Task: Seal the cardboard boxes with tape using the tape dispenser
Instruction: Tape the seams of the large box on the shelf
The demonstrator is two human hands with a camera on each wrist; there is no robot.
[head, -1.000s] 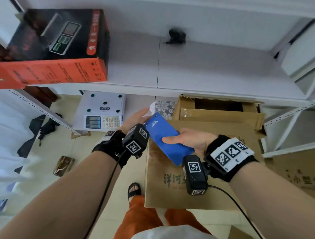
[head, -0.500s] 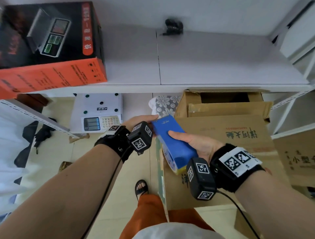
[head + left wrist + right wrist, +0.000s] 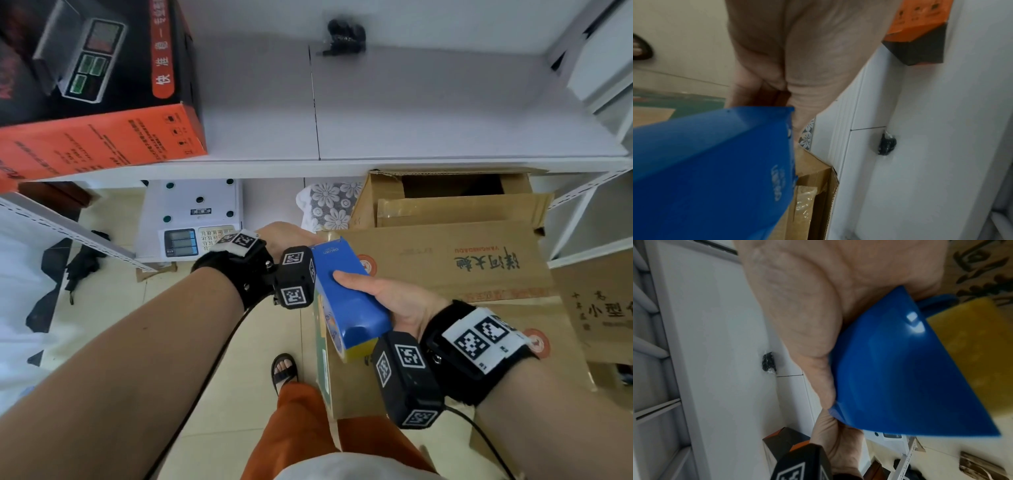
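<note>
the right hand (image 3: 394,301) is gripping the blue tape dispenser (image 3: 346,294) over the cardboard box (image 3: 445,270). the left hand (image 3: 284,236) is curling at the dispenser's far end; whether it is grasping anything, i cannot tell.

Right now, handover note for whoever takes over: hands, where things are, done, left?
Right hand: grips the blue tape dispenser, thumb on top.
Left hand: at the dispenser's far end; its fingers are hidden, so its grip is unclear.
Dispenser sits at the left edge of the closed cardboard box. An open box stands behind it under the shelf.
Done: the near box's flaps are closed.
Left: no fresh strip of tape visible; tape it, then the open box.
</note>
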